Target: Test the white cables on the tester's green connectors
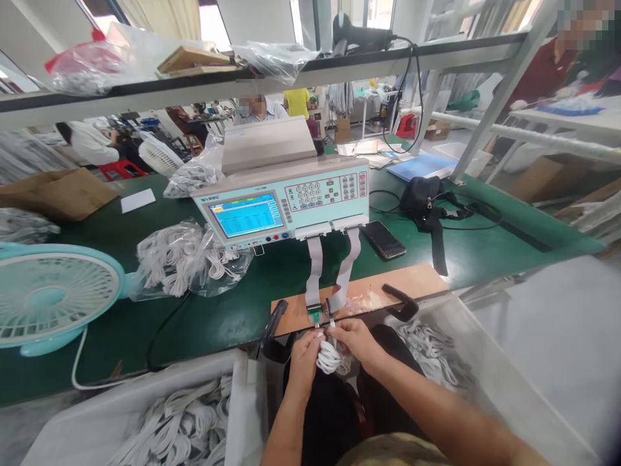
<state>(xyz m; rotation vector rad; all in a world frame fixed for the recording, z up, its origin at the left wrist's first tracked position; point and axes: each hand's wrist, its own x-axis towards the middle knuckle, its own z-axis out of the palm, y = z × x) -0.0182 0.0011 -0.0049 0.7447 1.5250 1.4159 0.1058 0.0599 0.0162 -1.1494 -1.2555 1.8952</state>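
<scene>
Fingers (324, 334) of both hands pinch one coiled white cable (330, 356) at the tabletop (233, 304) edge: left hand (305, 359) closed round the coil, right hand (356, 340) closed on its plug end just below the two grey ribbon leads (315, 272) of the tester (286, 197). Head view, judged: plugs look about to seat, test not yet run. Count: one tester, two leads, two bins of cables (169, 427), one phone (383, 239).
</scene>
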